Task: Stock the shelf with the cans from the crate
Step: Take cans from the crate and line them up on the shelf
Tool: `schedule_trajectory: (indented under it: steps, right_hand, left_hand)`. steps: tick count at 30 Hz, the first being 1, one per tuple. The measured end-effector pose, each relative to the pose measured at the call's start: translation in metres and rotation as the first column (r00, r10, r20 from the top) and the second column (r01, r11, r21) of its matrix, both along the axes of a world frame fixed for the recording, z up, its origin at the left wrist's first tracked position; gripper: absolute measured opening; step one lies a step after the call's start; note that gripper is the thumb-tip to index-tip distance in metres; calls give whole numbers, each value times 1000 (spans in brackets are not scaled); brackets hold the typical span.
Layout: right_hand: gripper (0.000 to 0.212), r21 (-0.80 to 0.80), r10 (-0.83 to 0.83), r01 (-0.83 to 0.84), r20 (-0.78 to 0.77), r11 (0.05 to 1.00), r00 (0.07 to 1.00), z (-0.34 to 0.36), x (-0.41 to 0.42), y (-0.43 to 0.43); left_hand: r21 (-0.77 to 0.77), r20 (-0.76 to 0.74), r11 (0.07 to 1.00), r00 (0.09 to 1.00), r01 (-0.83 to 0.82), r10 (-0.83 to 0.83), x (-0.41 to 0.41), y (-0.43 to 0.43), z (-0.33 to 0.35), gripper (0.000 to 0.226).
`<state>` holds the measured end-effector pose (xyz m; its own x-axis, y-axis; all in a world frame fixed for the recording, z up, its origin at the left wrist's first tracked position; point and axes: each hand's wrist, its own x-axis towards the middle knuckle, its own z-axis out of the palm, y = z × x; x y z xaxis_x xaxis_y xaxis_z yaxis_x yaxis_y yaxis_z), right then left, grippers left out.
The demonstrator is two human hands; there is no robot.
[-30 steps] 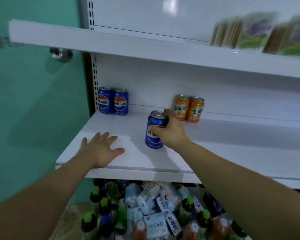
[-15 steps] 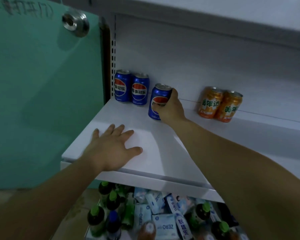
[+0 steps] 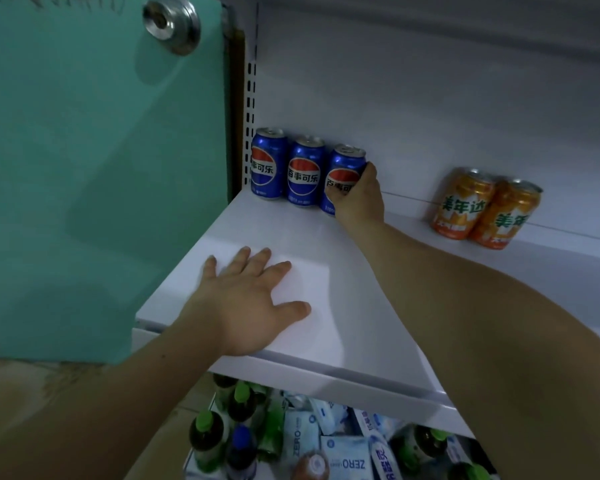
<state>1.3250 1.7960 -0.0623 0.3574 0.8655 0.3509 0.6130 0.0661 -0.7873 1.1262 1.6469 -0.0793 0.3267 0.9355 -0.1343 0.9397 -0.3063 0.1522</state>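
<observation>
Two blue cans (image 3: 286, 169) stand side by side at the back left of the white shelf (image 3: 343, 271). A third blue can (image 3: 343, 171) stands upright right beside them, and my right hand (image 3: 359, 199) grips its right side. My left hand (image 3: 253, 303) rests flat, fingers spread, on the shelf near its front edge. Two orange cans (image 3: 485, 209) stand together further right along the back. The crate (image 3: 326, 445) shows below the shelf.
A green door (image 3: 84, 168) with a metal knob (image 3: 172, 22) stands close on the left. The crate below holds green-capped bottles (image 3: 208, 434) and several blue-and-white packs (image 3: 343, 459). A slotted upright (image 3: 252, 98) runs up the shelf's left corner.
My right hand has carried the blue can from mid-shelf back and to the left, setting it against the two blue cans. The camera has moved closer; my left hand stays flat on the shelf.
</observation>
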Motion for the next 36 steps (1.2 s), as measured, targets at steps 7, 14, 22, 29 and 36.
schedule_trajectory:
  steps: [7,14,22,29,36]
  right_hand:
    - [82,-230,29,-26,11,973,1000,13,3,-19]
    - [74,-468,140,66,391,881,910,55,61,-145]
    - [70,-489,-50,305,467,817,883,73,144,-312]
    - [69,-489,-318,587,526,645,789,75,233,-494]
    - [68,-561,-613,743,456,364,645,14,298,-671]
  left_hand:
    - [-3,33,1000,999,-11,11,-1,0,2,76]
    - [-85,48,996,998,-34,38,0,-2,18,78]
    - [-162,312,880,869,447,-384,155,-102,42,75]
    - [-156,272,561,582,813,-767,298,-237,27,62]
    - [-336,241,285,375,898,-895,403,-365,-23,65]
